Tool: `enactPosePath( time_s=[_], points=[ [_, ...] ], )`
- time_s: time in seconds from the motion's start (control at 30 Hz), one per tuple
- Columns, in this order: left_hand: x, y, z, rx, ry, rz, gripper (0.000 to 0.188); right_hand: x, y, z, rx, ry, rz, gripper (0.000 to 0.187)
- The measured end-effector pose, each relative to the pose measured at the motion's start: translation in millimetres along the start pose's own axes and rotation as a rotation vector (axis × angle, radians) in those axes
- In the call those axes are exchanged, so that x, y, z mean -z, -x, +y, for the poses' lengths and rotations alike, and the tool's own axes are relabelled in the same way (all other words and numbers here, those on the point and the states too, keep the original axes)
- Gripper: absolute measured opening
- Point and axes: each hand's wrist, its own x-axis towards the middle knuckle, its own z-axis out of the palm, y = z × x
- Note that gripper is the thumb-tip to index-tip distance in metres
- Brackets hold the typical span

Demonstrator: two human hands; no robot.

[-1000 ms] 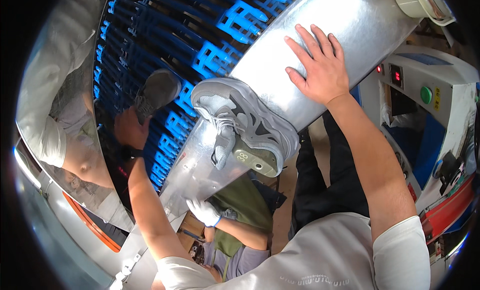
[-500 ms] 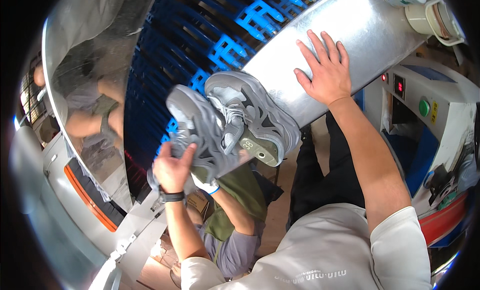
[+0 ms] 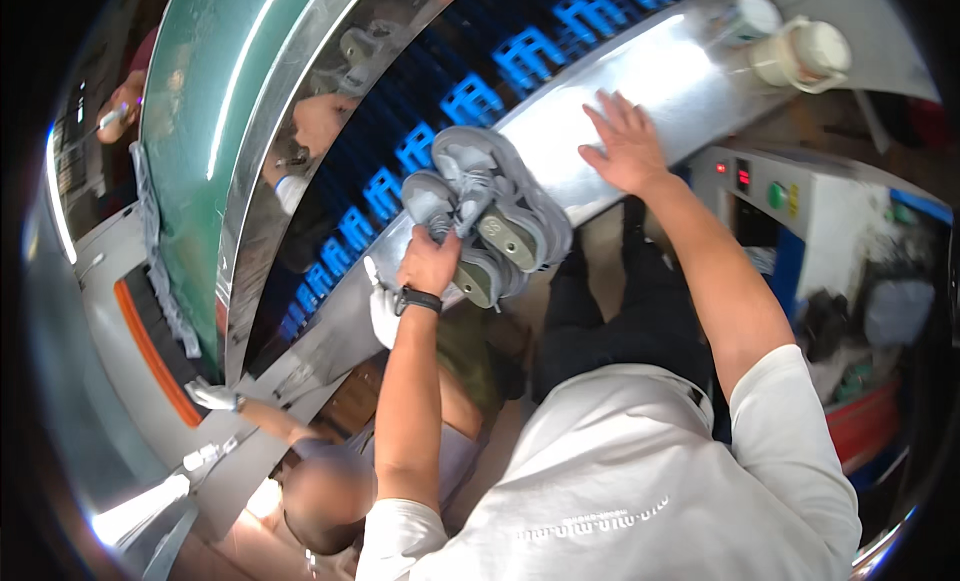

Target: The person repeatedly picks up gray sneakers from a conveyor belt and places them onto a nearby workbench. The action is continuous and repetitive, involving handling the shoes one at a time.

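Observation:
Two grey sneakers stand side by side, toes away from me, on the metal ledge, each with an olive-green shoe last in its opening. My left hand (image 3: 430,263), with a dark band at the wrist, is closed on the side of the left sneaker (image 3: 425,196); the fingertips are partly hidden. Touching it on the right is the other sneaker (image 3: 535,206), held by neither hand. My right hand (image 3: 632,146) is open, fingers spread, at the shiny metal ledge (image 3: 560,121) to the right of the shoes, with nothing in it.
Beyond the ledge runs a conveyor with blue brackets (image 3: 470,101). A white mug (image 3: 795,56) stands at the ledge's right end. A machine with a green button (image 3: 777,195) is at right. At lower left, a co-worker's gloved hands (image 3: 385,316) reach near my left forearm.
The left sneaker has come down beside the other one, my left hand still on it. My view has shifted left, and the co-worker's other gloved hand now shows at the far left.

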Motion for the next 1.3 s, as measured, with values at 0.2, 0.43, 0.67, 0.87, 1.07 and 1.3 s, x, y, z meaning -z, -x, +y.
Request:
enactPosePath(
  time_s=[0.2, 0.43, 0.67, 0.87, 1.07, 1.3],
  points=[
    [14, -22, 2, -0.136, -0.026, -0.173, 0.085, 50, 133, -5, -0.086, -0.472, 0.088, 0.052],
    [-1, -26, -6, -0.293, 0.129, -0.1, 0.094, 87, 291, 25, -0.258, -0.492, 0.828, 0.041],
    [-45, -7, -66, -0.063, 1.096, -0.119, 0.07, 144, 388, 258, -1.386, -0.13, 1.162, 0.084],
    [-3, 60, -40, -0.136, 1.159, 0.155, 0.052, 181, 340, 265, -1.817, -0.63, 0.631, 0.127],
    [37, 105, 81, -0.46, 1.261, -0.38, 0.025, 192, 428, 295, -1.426, -1.101, 1.007, 0.104],
    [54, 124, 194, -0.91, 0.963, -0.669, 0.021, 173, 499, 183, -0.855, -1.602, 1.009, 0.084]
  ],
)
